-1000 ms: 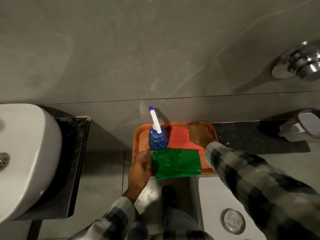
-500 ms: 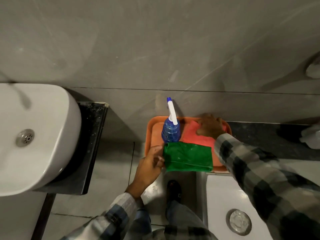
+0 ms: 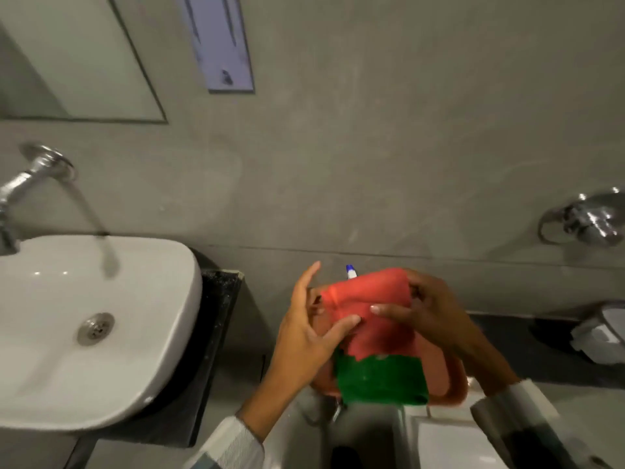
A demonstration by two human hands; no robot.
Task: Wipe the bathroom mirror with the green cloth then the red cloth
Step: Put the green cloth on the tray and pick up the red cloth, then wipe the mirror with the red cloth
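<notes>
**Red cloth held in 2 hands over the tray**

The right hand (image 3: 427,316) pinches the red cloth's (image 3: 372,306) far edge, fingers closed on it. The left hand (image 3: 306,330) is mostly open, its thumb pressing the cloth's near side. The green cloth (image 3: 380,380) lies on the orange tray (image 3: 446,377) just below. The mirror (image 3: 77,59) hangs upper left, above the sink (image 3: 84,326).
</notes>
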